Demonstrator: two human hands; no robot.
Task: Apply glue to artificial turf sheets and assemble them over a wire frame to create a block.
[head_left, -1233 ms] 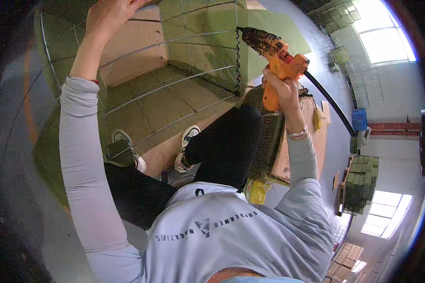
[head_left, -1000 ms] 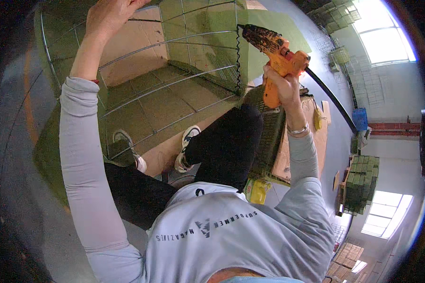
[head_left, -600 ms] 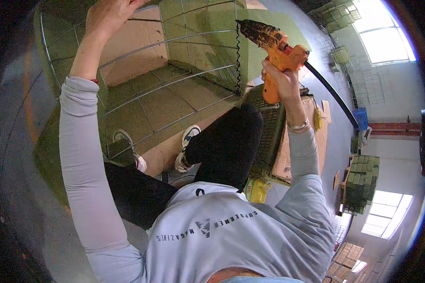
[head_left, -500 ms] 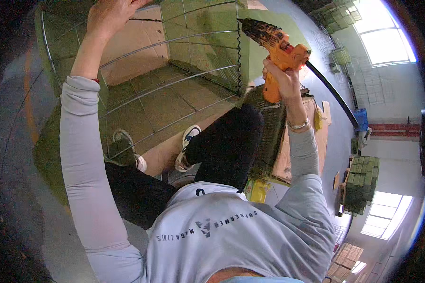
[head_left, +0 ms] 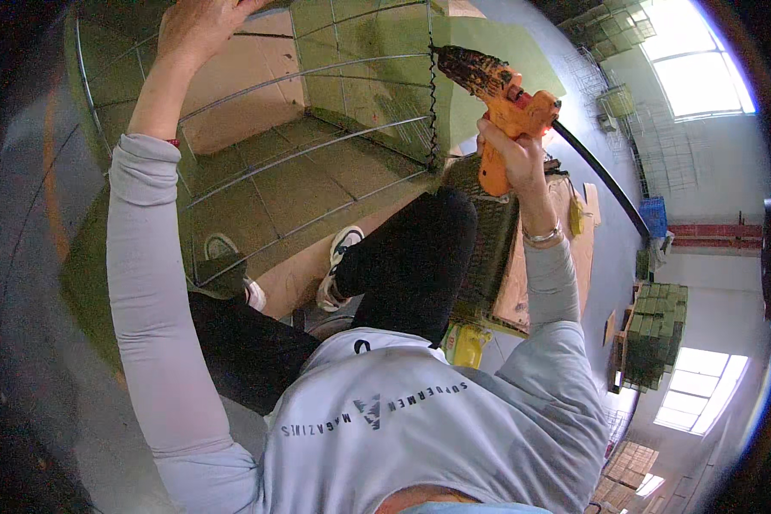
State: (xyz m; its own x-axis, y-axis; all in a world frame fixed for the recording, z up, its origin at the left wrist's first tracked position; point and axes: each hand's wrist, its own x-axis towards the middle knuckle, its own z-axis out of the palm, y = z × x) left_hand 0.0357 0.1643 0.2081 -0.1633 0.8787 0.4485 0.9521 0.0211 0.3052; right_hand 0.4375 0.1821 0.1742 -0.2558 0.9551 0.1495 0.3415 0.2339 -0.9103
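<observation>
My right hand (head_left: 514, 154) is closed round the handle of an orange glue gun (head_left: 522, 111). Its nose is crusted black, and a long black rod (head_left: 604, 180) sticks out of its back. The nose tip is close to a dark, lumpy line (head_left: 433, 111) along an upright wire of a wire frame (head_left: 274, 163); whether they touch I cannot tell. Green and brown panels line the frame. At the far left, my left hand (head_left: 199, 26) reaches over the frame's top part. Its fingertips are cut off by the picture's edge, so its grip is hidden.
My legs and shoes (head_left: 338, 265) are right by the frame's near side. To the right stand a dark slatted crate (head_left: 480, 248) and a cardboard sheet (head_left: 510, 291). A yellow container (head_left: 467, 344) is beside my knee. Further off are a blue basket (head_left: 653, 216) and stacked green bundles (head_left: 657, 330).
The glue gun in my right hand has moved slightly down toward me, its nose staying near the dark line. My left hand has hardly moved.
</observation>
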